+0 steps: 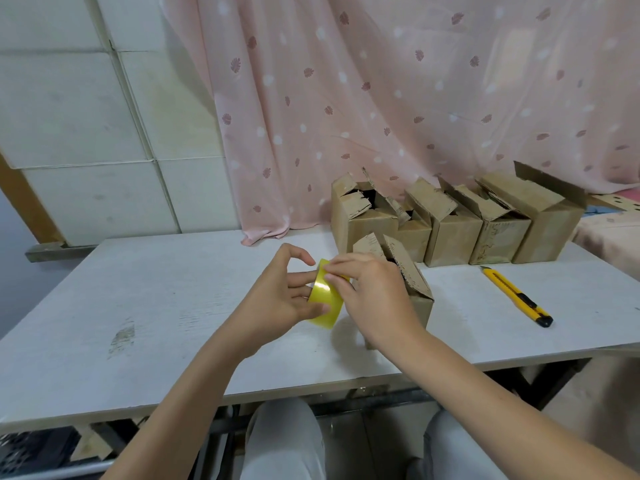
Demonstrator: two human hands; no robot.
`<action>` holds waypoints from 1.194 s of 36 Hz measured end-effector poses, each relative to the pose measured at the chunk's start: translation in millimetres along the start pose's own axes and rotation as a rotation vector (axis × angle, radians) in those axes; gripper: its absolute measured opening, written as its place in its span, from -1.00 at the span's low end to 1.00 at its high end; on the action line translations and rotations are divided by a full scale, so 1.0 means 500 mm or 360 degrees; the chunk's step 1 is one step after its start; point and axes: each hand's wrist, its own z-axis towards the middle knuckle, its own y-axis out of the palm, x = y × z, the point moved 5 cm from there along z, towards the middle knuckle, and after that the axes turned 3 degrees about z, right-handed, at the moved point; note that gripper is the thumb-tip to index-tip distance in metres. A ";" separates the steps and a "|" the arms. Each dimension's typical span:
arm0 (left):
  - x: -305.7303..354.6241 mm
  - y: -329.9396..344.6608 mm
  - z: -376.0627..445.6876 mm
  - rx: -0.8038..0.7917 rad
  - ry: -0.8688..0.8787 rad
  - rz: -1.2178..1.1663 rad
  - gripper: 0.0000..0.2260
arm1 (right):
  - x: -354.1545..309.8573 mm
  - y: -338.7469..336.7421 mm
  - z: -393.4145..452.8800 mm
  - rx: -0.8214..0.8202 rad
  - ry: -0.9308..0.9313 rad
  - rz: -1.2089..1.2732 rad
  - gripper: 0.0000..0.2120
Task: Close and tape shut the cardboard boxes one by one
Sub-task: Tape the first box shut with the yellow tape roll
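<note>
Above the near middle of the white table (156, 299), the left hand (277, 299) held the yellow tape roll (323, 299) on edge, fingers through or around its core and thumb against the lower rim. The right hand (367, 296) had its fingertips curled and pinched at the top of the roll, apparently picking for the loose end; whether any tape had lifted free could not be told.

Just behind and to the right of both hands stood the nearest cardboard box (415, 296), its flaps upright and unsealed. The right hand was the nearer to it, its wrist partly covering the box's front. The box's long side seemed to run away from the person, so a strip would probably have to be drawn out to the right and laid along that line once the flaps were folded down. Its contents were hidden by the hand and flaps.

Farther back, against the pink curtain (381, 98), a row of open boxes (457, 230) waited with flaps raised; their insides looked dark and nothing could be made out in them. A yellow utility knife (516, 296) lay on the table to the right, well apart from the hands.
</note>
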 end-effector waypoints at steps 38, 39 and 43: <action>0.019 -0.012 -0.025 -0.0171 0.0171 0.0577 -0.65 | 0.043 -0.012 0.027 -0.0409 0.0456 0.0564 -0.81; 0.020 -0.012 -0.026 -0.0183 0.0172 0.0577 -0.65 | 0.043 -0.012 0.028 -0.0428 0.0457 0.0573 -0.82; 0.022 -0.018 -0.027 -0.0229 0.0172 0.0548 -0.65 | 0.047 -0.012 0.032 -0.0464 0.0472 0.0661 -0.84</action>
